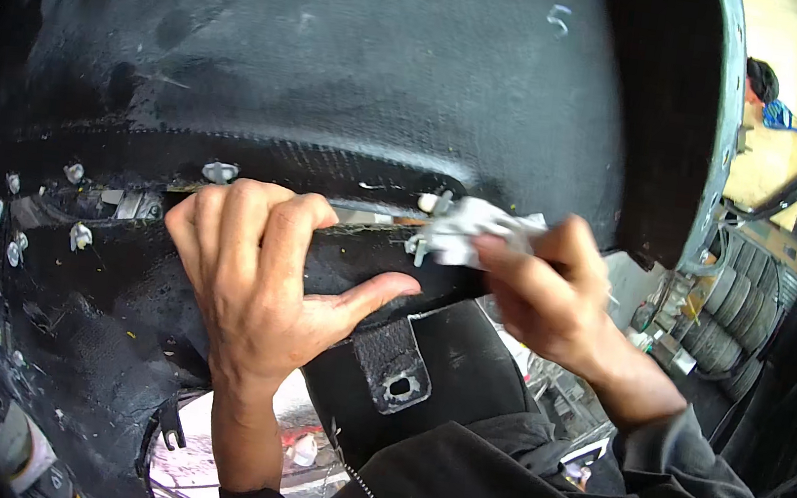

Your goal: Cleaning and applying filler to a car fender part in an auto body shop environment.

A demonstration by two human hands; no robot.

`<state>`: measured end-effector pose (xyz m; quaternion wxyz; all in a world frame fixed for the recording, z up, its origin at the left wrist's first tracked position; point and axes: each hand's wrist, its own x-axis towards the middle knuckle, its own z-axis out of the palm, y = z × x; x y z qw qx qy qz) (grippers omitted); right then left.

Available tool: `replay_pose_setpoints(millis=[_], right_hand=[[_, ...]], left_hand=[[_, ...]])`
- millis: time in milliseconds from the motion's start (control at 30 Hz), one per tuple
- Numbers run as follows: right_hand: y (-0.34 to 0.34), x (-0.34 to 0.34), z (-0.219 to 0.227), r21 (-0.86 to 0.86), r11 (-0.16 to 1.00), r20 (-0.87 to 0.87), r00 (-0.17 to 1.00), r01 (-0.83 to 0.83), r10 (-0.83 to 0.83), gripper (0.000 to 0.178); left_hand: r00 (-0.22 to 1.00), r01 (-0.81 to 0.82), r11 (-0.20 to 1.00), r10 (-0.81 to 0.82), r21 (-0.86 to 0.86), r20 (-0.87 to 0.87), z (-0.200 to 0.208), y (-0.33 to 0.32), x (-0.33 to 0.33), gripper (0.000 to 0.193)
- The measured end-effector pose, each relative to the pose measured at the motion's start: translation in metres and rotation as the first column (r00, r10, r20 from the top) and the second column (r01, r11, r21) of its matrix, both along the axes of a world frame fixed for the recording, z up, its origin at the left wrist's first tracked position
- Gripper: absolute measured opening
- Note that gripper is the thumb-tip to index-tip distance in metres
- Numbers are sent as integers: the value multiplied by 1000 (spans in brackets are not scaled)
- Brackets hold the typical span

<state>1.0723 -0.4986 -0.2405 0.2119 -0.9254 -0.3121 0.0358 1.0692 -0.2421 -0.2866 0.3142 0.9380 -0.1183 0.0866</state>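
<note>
A large black textured panel [323, 51] with a dark lower strip fills the view, like the underside of a vehicle part. My left hand [260, 282] grips the edge of the black strip at the centre, fingers hooked over the top and thumb stretched right. My right hand [542, 292] pinches a small white plastic bracket [466, 229] against the strip's upper edge, just right of the left hand. Several white clips [80, 235] sit along the panel's left side. A black flap with a metal-edged slot [397, 378] hangs below the hands.
A stack of tyres [734, 310] stands at the right, beyond the panel's metal edge [725, 140]. Another person [766, 95] is far off at the upper right. Bright ground and debris [193, 463] show below the panel.
</note>
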Motion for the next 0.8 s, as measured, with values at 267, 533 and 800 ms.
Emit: replay_pose_setpoints(millis=[267, 533, 800], right_hand=[[-6, 8, 6, -13, 1000, -160, 987, -6, 3, 50], [-29, -6, -7, -86, 996, 22, 999, -35, 37, 44], [-13, -2, 9, -133, 990, -54, 998, 37, -45, 52]], left_hand=[[1000, -5, 1000, 5, -14, -9, -3, 3, -5, 63], [1000, -8, 1000, 7, 14, 14, -10, 7, -6, 66], [1000, -15, 999, 14, -38, -25, -3, 11, -6, 59]])
